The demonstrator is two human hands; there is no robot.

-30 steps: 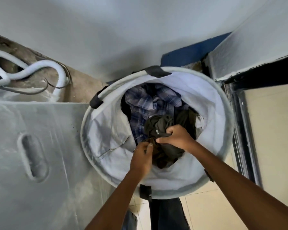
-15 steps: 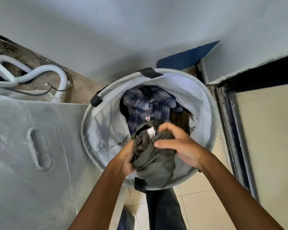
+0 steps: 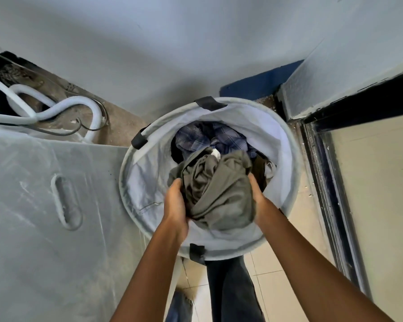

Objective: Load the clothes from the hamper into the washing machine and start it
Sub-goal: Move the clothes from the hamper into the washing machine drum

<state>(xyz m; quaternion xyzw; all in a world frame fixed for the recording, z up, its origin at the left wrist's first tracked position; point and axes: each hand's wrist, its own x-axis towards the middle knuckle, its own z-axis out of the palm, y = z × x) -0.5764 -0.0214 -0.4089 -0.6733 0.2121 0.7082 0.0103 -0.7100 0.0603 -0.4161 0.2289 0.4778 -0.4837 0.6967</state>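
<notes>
While the hamper (image 3: 135, 182) stands upright, mouth up, both hands hold a bunched olive garment (image 3: 219, 191) over it. The left hand (image 3: 176, 205) and right hand (image 3: 256, 194) are closed around its sides, its length running toward the person.

The floor (image 3: 279, 289) is laid with pale beige tiles set off by thin grout lines, and it shows in the lower middle and along the right. On it stands a round grey hamper (image 3: 291, 145) with black strap tabs on its rim, close to the corner where the walls meet. Just left of the hamper stands a grey, dusty washing machine (image 3: 44, 228), its side panel with an oval recessed grip facing up in the view. Behind the machine a rougher brown patch of floor carries a looping white hose (image 3: 56, 110) and thin dark cables. Along the right edge runs a dark door track (image 3: 330, 217).
</notes>
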